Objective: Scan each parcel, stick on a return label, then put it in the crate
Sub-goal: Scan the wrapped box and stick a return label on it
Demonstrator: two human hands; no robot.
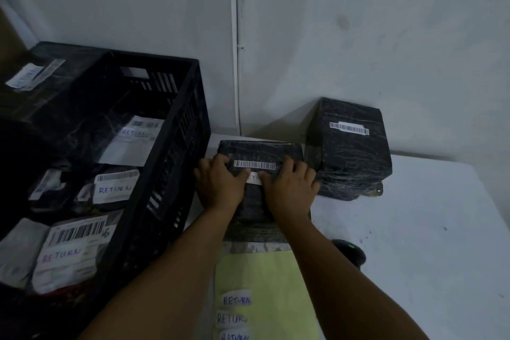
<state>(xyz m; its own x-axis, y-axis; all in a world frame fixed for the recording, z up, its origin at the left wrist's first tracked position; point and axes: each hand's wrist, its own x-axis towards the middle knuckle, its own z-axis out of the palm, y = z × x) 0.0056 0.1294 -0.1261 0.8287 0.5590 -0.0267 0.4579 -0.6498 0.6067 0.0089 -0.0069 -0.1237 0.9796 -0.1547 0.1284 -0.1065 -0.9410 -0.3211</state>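
Parcel (pixel 259 174), black-wrapped, flat on the white surface (pixel 427 229) just right of the crate (pixel 171 163), under both hands.

Its top carries a white barcode strip (pixel 254 165); directly below, a white return label (pixel 254 178) shows only "ET" between the thumbs. Left hand (pixel 219 185) and right hand (pixel 289 188) lie flat, fingers extended, each grip open and pressing on parcel and label. A taller black parcel (pixel 349 146), also barcoded, stands just beside on the right. The black slatted crate holds parcels (pixel 110 188) marked "RETURN". Nearer the person, a yellow sheet (pixel 265 292) bears spare "RETURN" labels (pixel 236 300); a dark scanner (pixel 350 252) rests beside it. White walls meet in a corner behind.
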